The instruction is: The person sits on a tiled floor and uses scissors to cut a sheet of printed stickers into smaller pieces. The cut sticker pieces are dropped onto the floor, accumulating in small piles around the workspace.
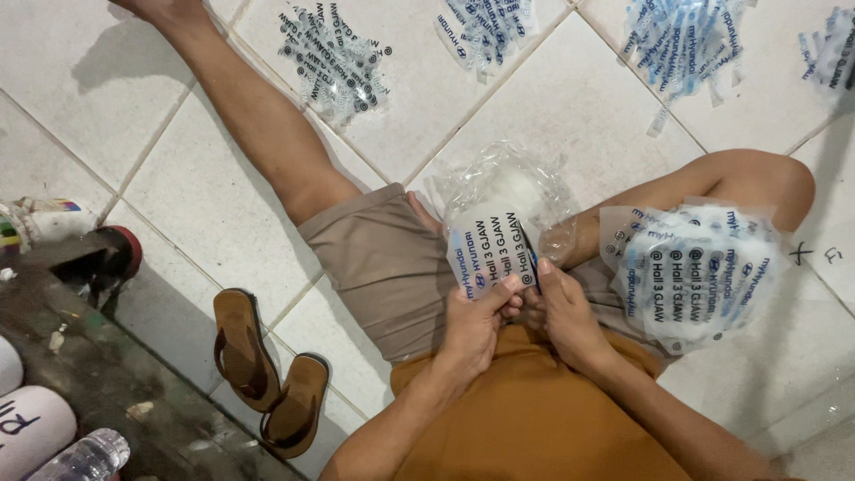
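both hands, left hand (472, 322) and right hand (563, 307), pinch one printed sticker sheet (488, 249) (clear plastic bag (508, 183) behind).

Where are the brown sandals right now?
In the head view the brown sandals lie side by side on the white tiled floor, lower left, beside the person's tan shorts and a dark mat.

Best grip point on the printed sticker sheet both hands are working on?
Probably the sheet's near bottom edge, pinched from below. It stands upright facing the camera; the left hand and right hand already pinch there, and a clear plastic bag crowds the top.
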